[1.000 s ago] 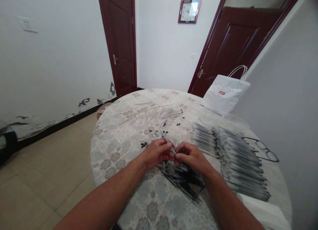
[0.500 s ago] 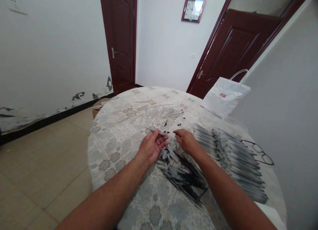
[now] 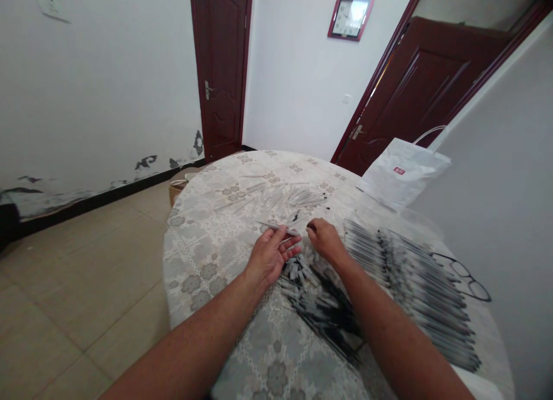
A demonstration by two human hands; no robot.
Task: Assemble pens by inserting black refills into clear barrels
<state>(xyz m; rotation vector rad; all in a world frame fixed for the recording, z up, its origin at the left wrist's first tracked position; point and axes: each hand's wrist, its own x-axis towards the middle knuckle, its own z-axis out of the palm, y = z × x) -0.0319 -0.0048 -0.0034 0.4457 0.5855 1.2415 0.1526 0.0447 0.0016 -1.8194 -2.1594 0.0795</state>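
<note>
My left hand (image 3: 266,256) is closed on a thin, pale pen barrel (image 3: 268,224), pinched between thumb and forefinger with its tip pointing left. The other fingers are curled loosely beneath. Just to the right, my right hand (image 3: 327,240) has its fingertips pressed together; whatever may be in them is hidden. Beyond the hands lie scattered clear pen barrels (image 3: 276,197), and small black plugs (image 3: 328,208) dot the cloth. Under and between my forearms is a heap of black refills (image 3: 317,325) with short, clear caps (image 3: 298,270) at its far end.
Rows of pens (image 3: 432,308) are laid side by side on the right of the round table's patterned cloth (image 3: 199,233). Black-framed glasses (image 3: 469,278) lie beyond them at the right edge. A white paper bag (image 3: 401,172) stands at the far right by the wall.
The whole view has shifted slightly, so things sit farther right. My left hand keeps hold of the pen barrel, and my right hand stays close by with its fingertips curled further in.
</note>
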